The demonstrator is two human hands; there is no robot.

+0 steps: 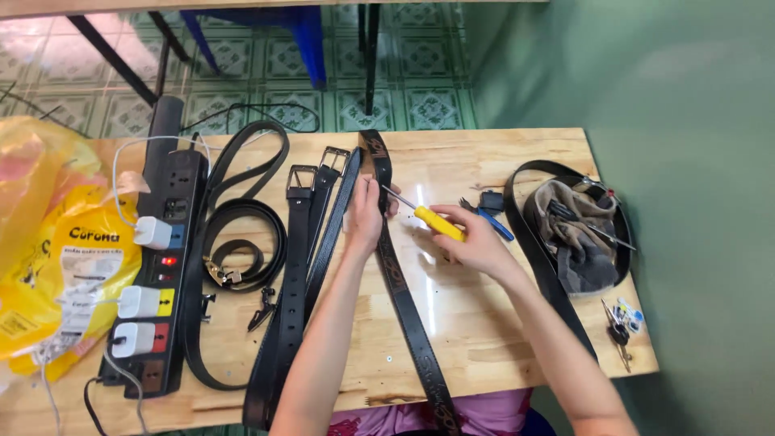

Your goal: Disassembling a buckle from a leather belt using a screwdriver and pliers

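Pinning black patterned belt (397, 274) under left hand (365, 216) fingers, right hand (476, 242) gripping yellow-handled screwdriver (428, 216), wooden table (484, 323)

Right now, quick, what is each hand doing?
Left hand: closed, pinning the patterned black belt to the table.
Right hand: closed on the yellow-handled screwdriver, tip at the belt.

Along table's (484, 323) left edge, black power strip (165, 266); right of it, coiled black leather belts (242, 234); at centre, long embossed black belt (395, 274); near right edge, crumpled grey cloth (577, 242).
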